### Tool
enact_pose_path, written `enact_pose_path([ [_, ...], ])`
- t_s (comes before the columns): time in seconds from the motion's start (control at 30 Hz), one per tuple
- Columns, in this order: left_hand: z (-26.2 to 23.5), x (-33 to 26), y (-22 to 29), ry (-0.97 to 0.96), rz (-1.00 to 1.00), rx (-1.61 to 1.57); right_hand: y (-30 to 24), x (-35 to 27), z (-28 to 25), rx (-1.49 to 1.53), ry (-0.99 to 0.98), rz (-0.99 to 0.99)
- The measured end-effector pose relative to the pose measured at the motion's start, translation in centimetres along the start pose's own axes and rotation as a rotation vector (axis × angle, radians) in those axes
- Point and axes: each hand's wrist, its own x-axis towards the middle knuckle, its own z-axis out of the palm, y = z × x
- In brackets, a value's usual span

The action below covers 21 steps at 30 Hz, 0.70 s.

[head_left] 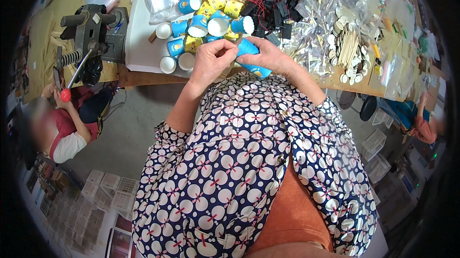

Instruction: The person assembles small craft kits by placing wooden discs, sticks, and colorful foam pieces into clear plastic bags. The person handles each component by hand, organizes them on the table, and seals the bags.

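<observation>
My right hand [269, 55] grips a blue paper cup [254, 68] lying on its side at the near edge of the wooden table [143, 78]. My left hand [211, 59] pinches at the cup's rim with fingertips closed, touching the right hand. Just beyond both hands lie several small blue and yellow paper cups [206, 23], some upright, some tipped over.
A hand press with a red-knobbed lever [88, 35] stands at the table's left. Black parts with red wires [270, 6], clear bags and wooden discs and sticks [350, 49] cover the right. One person sits at lower left [67, 123], another at far right [421, 123].
</observation>
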Motion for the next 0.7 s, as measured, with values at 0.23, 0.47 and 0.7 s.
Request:
enact_pose_path([
  [0.23,-0.7,-0.3,-0.5,0.235,0.042,-0.179,-0.2,0.2,0.6,-0.038,0.003,0.003],
  [0.47,-4.2,-0.6,0.1,0.252,-0.088,-0.122,-0.9,-0.5,0.4,0.162,-0.025,0.025],
  [0.7,-2.3,-1.6,-0.3,0.054,-0.135,-0.273,-0.2,0.4,0.7,0.403,0.018,0.155],
])
